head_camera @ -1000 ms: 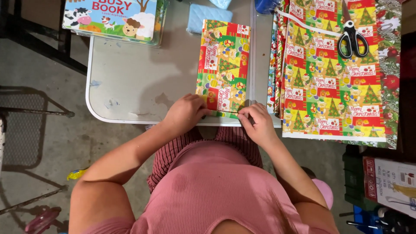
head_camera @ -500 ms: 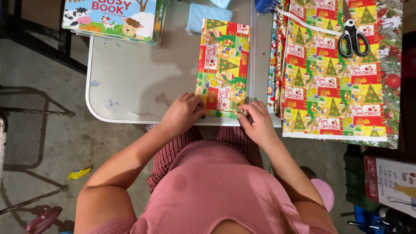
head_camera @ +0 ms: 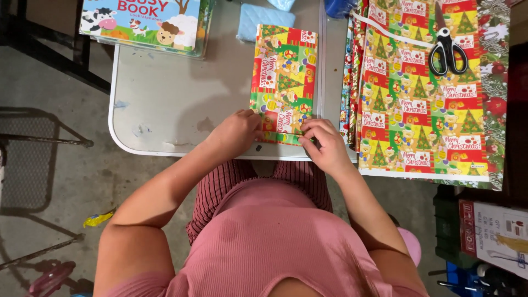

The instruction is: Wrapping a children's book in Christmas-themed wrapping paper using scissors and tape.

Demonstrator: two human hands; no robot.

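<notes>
Both hands pinch the near end of a wrapped parcel (head_camera: 284,82) at the table's (head_camera: 165,99) near edge.
Left hand (head_camera: 236,132) presses the paper flat; right hand (head_camera: 324,144) grips the folded flap with its fingertips (keeping creases sharp and the fold taut looks wise). Right: matching festive wrapping sheets (head_camera: 423,93) with black scissors (head_camera: 446,50). Far left: a colourful children's book (head_camera: 146,22).

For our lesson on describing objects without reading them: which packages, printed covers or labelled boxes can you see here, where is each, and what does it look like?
Gift-wrapped flat rectangular package: table centre, under both hands; red, green and yellow patchwork paper.
Children's picture book: table's far left corner; bright cover with cartoon farm animals.
Printed cardboard box: floor, lower right; white with red band.
Wrapping paper sheets: right of the package; same festive pattern.
</notes>
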